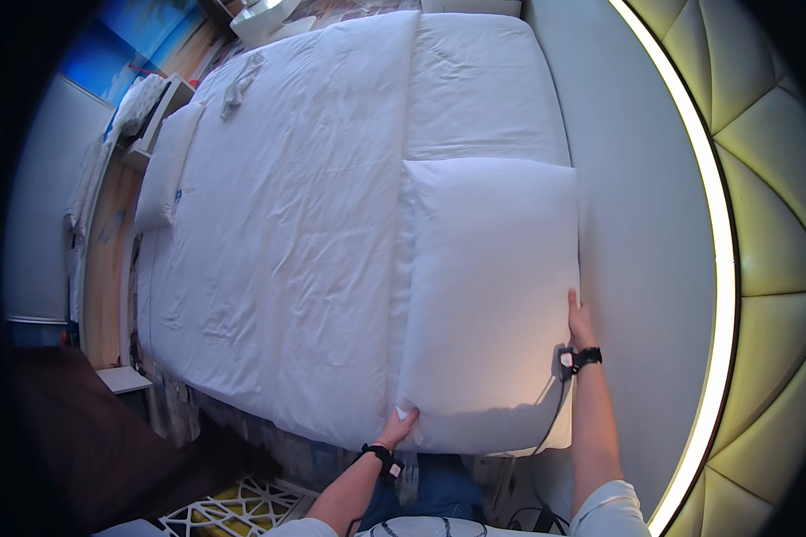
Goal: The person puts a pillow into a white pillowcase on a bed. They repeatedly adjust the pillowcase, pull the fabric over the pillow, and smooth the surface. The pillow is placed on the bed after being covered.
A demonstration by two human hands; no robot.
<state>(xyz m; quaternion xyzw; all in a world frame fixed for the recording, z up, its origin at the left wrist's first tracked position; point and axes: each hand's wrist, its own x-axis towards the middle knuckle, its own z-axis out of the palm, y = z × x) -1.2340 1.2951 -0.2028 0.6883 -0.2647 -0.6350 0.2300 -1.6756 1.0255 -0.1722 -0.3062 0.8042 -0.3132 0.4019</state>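
Observation:
A plump white pillow (494,268) lies at the near head end of a bed made up with white bedding. Its near left corner is pinched in my left hand (398,428), where the cloth bunches at the fingertips. My right hand (580,323) holds the pillow's right edge, beside the wall; the thumb shows, while the other fingers are hidden. Under the pillow's left side runs the folded edge of a white duvet (309,221). Both wrists wear black straps with small devices, and a cable hangs from the right one.
A lit strip (719,235) and padded headboard panels (772,221) curve along the right. Another white pillow (168,168) rests at the bed's foot, and a crumpled cloth (243,84) lies on the duvet. A dark brown cover (101,429) and a white lattice piece (235,507) are lower left.

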